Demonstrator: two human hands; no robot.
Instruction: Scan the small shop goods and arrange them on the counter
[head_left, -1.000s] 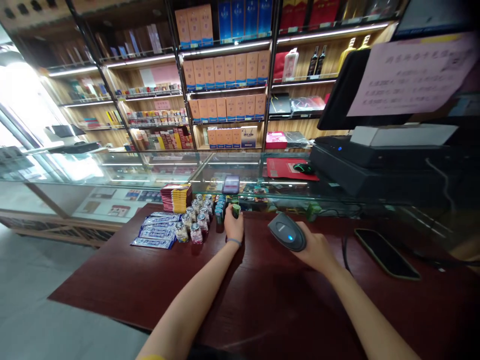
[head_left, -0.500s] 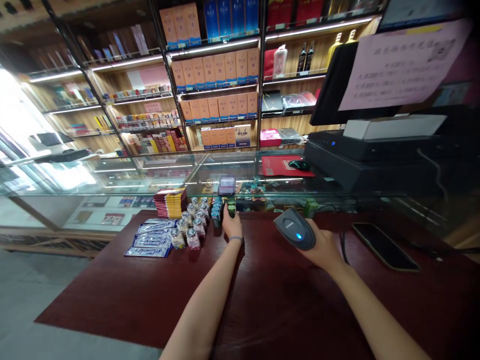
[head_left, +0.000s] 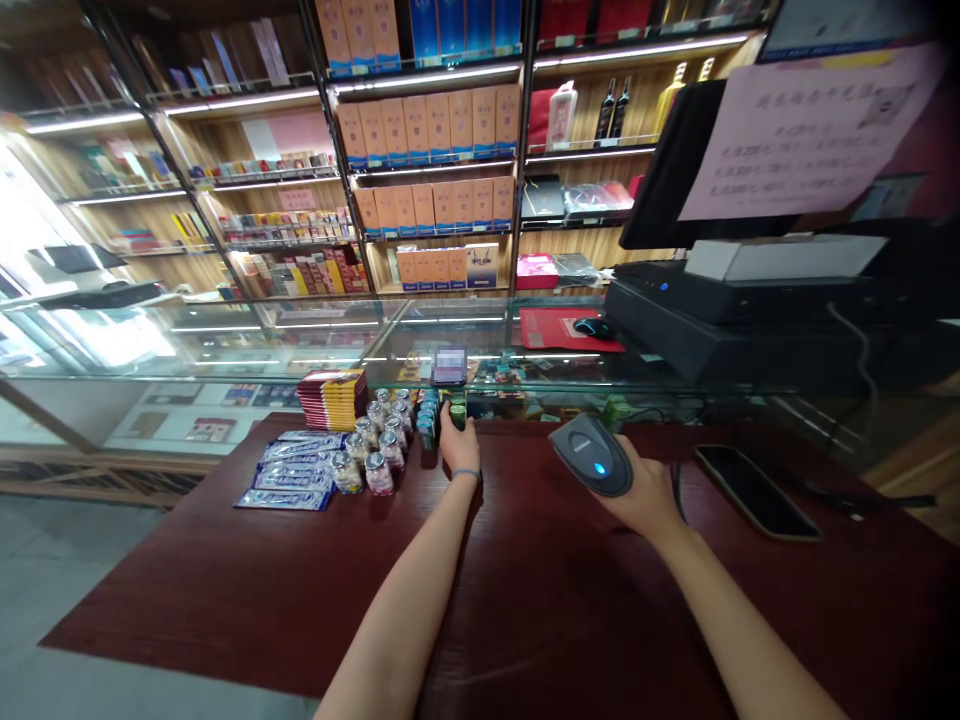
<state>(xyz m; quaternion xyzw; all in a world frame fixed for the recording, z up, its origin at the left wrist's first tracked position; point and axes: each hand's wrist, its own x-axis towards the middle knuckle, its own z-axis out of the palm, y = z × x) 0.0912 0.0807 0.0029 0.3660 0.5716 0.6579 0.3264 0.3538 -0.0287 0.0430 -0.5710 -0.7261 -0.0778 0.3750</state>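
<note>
At the back edge of the dark red table, my left hand (head_left: 459, 448) is closed around a small green container (head_left: 457, 409); most of the fingers are hidden behind it. Just to its left stands a row of small blue containers (head_left: 427, 425). Farther left are several clear jars (head_left: 379, 474) with silvery lids and coloured contents. My right hand (head_left: 651, 492) grips a dark grey barcode scanner (head_left: 585, 450) above the table. A blue light glows on top of the scanner, and its nose points left and away from me.
Blue-and-silver packets (head_left: 289, 478) and a stack of red and yellow packs (head_left: 330, 400) lie on the table (head_left: 225, 600) at left. A phone (head_left: 756, 490) rests at right. Behind runs a glass counter (head_left: 315, 342) with a mouse (head_left: 594, 328) and a monitor (head_left: 664, 180).
The view has shifted slightly, so the table goods sit a little farther left. My left hand stays at the green container, and my right hand still has the scanner.
</note>
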